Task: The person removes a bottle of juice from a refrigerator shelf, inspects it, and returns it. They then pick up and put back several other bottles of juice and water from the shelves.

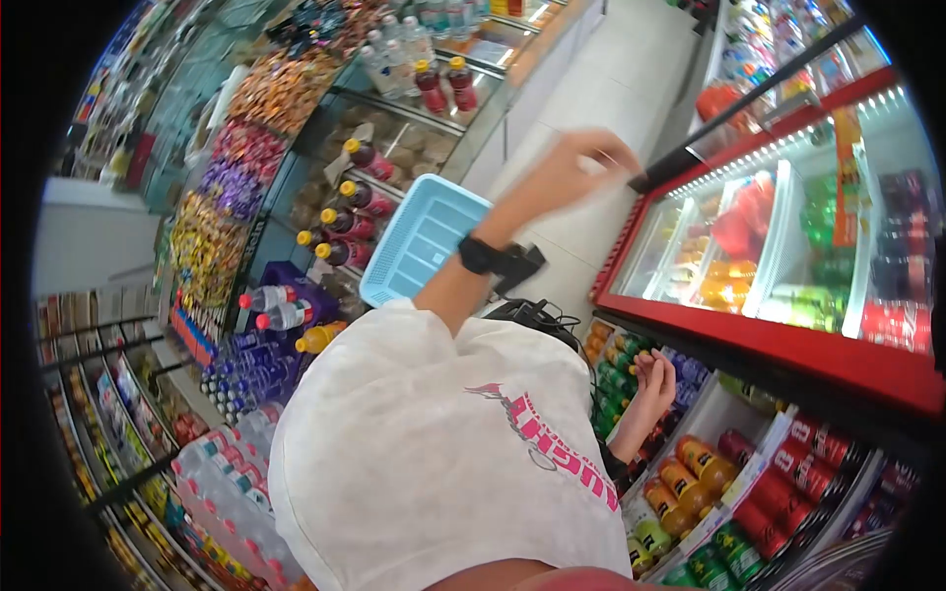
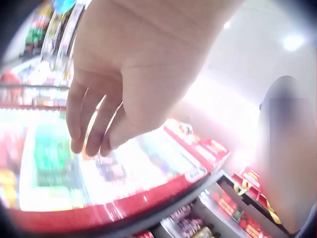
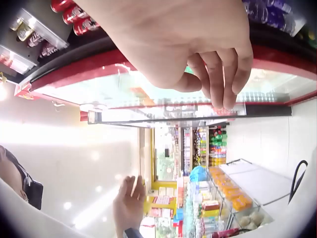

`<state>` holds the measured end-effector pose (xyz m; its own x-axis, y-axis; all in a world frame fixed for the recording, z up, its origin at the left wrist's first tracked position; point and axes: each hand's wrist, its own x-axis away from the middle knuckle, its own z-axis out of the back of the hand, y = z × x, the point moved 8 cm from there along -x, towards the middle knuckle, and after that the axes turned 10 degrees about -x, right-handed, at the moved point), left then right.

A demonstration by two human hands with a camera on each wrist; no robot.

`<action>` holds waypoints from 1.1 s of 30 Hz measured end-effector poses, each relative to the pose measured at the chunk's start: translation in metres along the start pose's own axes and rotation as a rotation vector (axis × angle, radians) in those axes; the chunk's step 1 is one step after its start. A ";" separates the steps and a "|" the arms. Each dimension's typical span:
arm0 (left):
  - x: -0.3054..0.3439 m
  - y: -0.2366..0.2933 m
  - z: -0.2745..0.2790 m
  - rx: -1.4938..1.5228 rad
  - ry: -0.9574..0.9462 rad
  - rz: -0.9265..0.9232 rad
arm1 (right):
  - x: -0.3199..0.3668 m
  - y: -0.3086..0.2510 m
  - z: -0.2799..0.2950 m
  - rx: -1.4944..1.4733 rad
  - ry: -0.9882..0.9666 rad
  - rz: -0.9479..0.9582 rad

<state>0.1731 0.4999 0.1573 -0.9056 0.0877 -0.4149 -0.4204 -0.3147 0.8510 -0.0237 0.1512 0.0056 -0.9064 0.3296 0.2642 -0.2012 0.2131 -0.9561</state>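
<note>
My left hand [image 1: 581, 169] is raised over the aisle floor, blurred, with its fingers bent loosely and nothing in them. In the left wrist view, the same hand [image 2: 133, 74] hangs with fingers downward, overlapping the red-framed display cooler [image 2: 114, 210]. Lower down, my right hand [image 1: 652, 386] is at my side, near the bottled drinks [image 1: 690, 483] below the cooler. Its fingers are loosely curved and hold nothing. In the right wrist view, that hand [image 3: 198, 44] overlaps the edge of the cooler [image 3: 89, 74]. A light blue plastic basket [image 1: 424, 236] stands left of my left forearm.
Dark-red bottles with yellow caps [image 1: 345, 223] stand on the glass counter beside the basket. Piles of wrapped candy [image 1: 236, 167] and purple bottles [image 1: 251, 364] are at the left. The lit cooler [image 1: 769, 335] stands to the right of the tiled aisle floor [image 1: 567, 212].
</note>
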 end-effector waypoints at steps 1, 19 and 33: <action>0.012 -0.022 0.051 -0.046 0.189 0.117 | -0.005 -0.004 -0.020 0.023 -0.055 -0.001; 0.232 -0.279 0.311 -0.967 0.879 0.835 | -0.035 0.018 -0.117 0.017 -0.262 -0.001; 0.154 -0.123 0.262 -0.765 1.061 0.352 | -0.044 0.002 -0.093 -0.046 -0.242 0.038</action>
<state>0.0703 0.7999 0.0728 -0.3323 -0.7618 -0.5561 0.2740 -0.6422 0.7159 0.0507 0.2222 0.0041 -0.9767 0.1092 0.1850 -0.1534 0.2479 -0.9566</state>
